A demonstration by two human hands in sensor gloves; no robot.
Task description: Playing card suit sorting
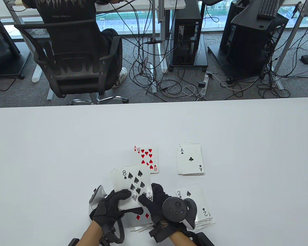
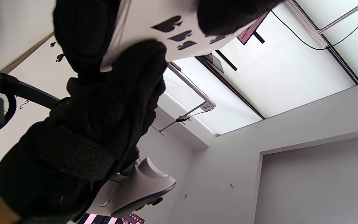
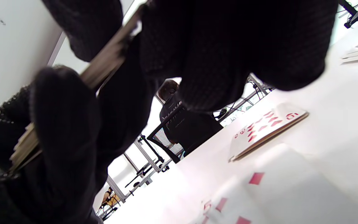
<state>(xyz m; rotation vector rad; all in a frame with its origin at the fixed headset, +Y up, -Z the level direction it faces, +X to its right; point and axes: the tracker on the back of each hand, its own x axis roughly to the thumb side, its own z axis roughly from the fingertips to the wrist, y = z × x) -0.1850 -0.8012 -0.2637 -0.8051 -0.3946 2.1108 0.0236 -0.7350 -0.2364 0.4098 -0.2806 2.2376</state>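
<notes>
Topmost, hands [image 1: 133,202] grip deck [image 1: 132,187]: "8" spades.

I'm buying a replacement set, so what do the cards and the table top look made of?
Cards, such as the 8 of spades: thin coated paper or plastic, I cannot tell which; smooth white faces with crisp print, and the held deck shows thin layered edges. Table: smooth matte white, probably laminate or plastic, with a rounded edge.

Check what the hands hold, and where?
Both hands, left and right, grip the deck of white playing cards topped by the eight of spades at its near end.
</notes>
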